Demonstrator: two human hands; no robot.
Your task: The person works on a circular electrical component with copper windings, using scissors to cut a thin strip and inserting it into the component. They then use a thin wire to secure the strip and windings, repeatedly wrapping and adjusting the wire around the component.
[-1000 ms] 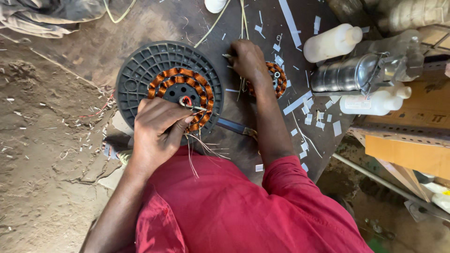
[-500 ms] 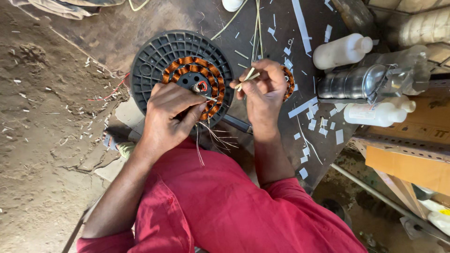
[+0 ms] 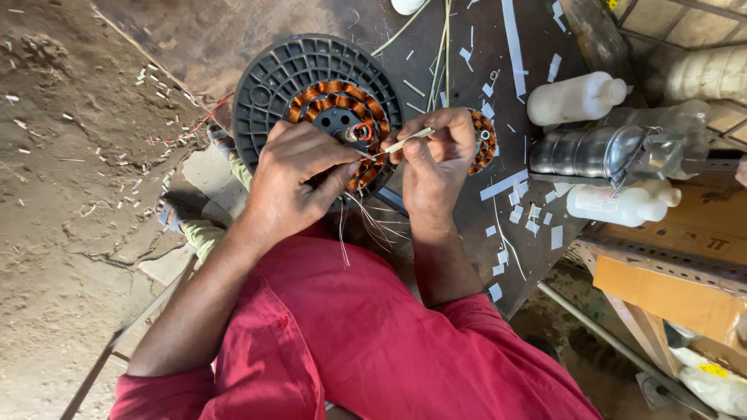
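The thin pale stick [image 3: 405, 142] lay nearly level, its long axis running from about 2 o'clock down to 8 o'clock, tilted slightly upward toward the right. The right hand [image 3: 436, 159] had its grip clenched on the stick's upper end, pinching it between thumb and fingers. The stick's free tip pointed left, toward 9 o'clock from that grip, and met the copper coil ring [image 3: 342, 97] at the ring's lower right. The left hand [image 3: 299, 179] sat at 8 o'clock from the tip, fingers pinched together right at the coils and the tip; whether they gripped a wire could not be told. The left hand was the nearer one to the ring. The ring sat inside a round black ribbed disc [image 3: 268, 85] on the dark worktop [image 3: 233, 31]. Loose wire strands [image 3: 366, 222] hung below the hands.
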